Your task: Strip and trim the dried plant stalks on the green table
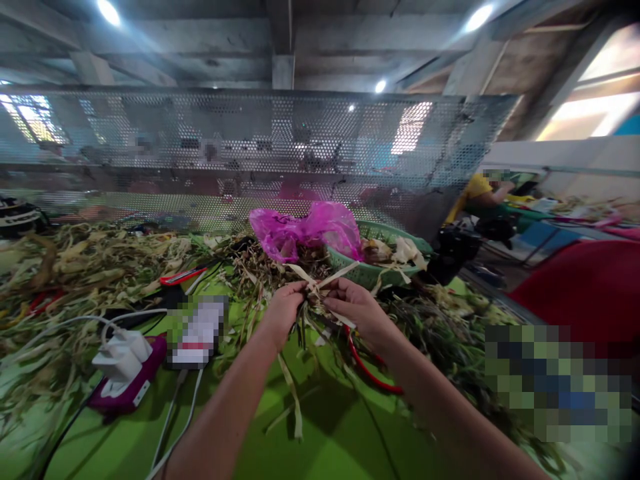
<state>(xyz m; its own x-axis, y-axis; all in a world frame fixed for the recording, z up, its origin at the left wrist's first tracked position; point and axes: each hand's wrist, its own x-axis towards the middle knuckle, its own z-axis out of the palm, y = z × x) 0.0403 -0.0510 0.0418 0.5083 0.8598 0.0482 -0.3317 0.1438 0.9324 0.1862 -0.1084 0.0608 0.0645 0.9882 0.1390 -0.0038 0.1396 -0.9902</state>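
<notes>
Both my hands meet over the middle of the green table. My left hand (pixel 290 300) pinches a pale strip of dried husk (pixel 315 287). Close beside it, my right hand (pixel 350 300) grips the same crossed husk strips between thumb and fingers. The strip ends stick out above the fingertips, and dark thin stems hang below. Just past my hands lie a heap of brown dried stalks (pixel 255 267) and a crumpled pink plastic bag (pixel 305 230). A green plastic basket (pixel 400 267) with husks in it stands behind my right hand.
A purple power strip (pixel 135 390) with white chargers, cables and a phone (pixel 200 330) lie at left. Loose dried leaves (pixel 75 280) cover the left side, greener stalks (pixel 430 347) the right. A red-handled tool (pixel 183 275), a perforated metal screen (pixel 225 147) and a person (pixel 477 190) are beyond.
</notes>
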